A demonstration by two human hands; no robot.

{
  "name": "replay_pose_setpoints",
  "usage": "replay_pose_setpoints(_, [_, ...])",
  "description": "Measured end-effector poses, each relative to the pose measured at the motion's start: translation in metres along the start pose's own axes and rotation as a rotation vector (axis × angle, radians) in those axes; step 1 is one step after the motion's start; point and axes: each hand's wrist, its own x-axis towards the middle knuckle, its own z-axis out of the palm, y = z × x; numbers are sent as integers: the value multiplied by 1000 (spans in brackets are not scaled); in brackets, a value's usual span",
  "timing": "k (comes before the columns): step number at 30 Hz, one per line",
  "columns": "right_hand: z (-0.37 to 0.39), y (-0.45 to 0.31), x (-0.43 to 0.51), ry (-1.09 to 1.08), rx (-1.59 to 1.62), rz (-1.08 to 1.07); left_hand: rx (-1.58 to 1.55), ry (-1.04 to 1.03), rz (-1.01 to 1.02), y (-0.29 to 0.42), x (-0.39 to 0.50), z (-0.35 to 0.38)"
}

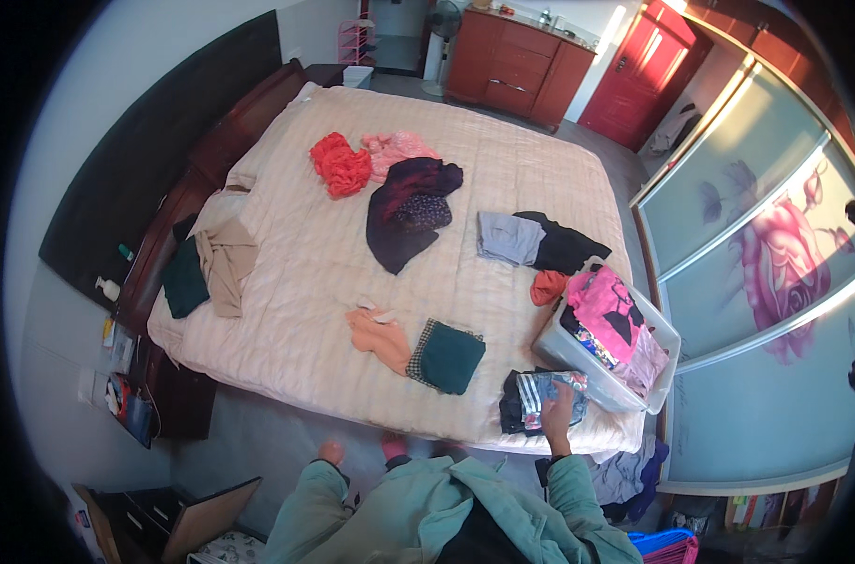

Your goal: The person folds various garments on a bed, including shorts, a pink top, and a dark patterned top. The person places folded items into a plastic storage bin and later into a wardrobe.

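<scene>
My right hand (pixel 556 416) rests on a folded garment with white stripes and a floral print (pixel 572 389), at the bed's near edge. Dark folded clothing (pixel 510 405) lies under that garment; whether my fingers grip any cloth is unclear. My left hand (pixel 331 452) hangs just off the near side of the bed, touching no garment, its fingers too small to make out. Between the hands, farther up the bed, are a dark green folded cloth (pixel 459 356) on a checked one and a peach garment (pixel 379 338). Right of my right hand stands a clear plastic bin (pixel 572 352) holding a pink garment (pixel 607 310) and other clothes.
The bed (pixel 293 282) also carries red ruffled clothing (pixel 339 166), a dark purple garment (pixel 399 211), grey folded cloth (pixel 506 238), black cloth (pixel 565 240) and beige trousers (pixel 227 261). Sliding wardrobe doors (pixel 737 409) flank the right side. Clothes (pixel 628 472) hang beside the bed's near-right corner.
</scene>
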Motion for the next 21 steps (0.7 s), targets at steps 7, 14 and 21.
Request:
replay_pose_setpoints(7, [72, -9, 16, -568, -5, -24, -800, 31, -509, -14, -62, 34])
replay_pose_setpoints(14, [167, -6, 28, -967, -41, -45, -507, 499, -260, -50, -100, 34])
replay_pose_setpoints(21, [211, -9, 21, -1048, -82, 89, -205, 534, -579, -147, -172, -31])
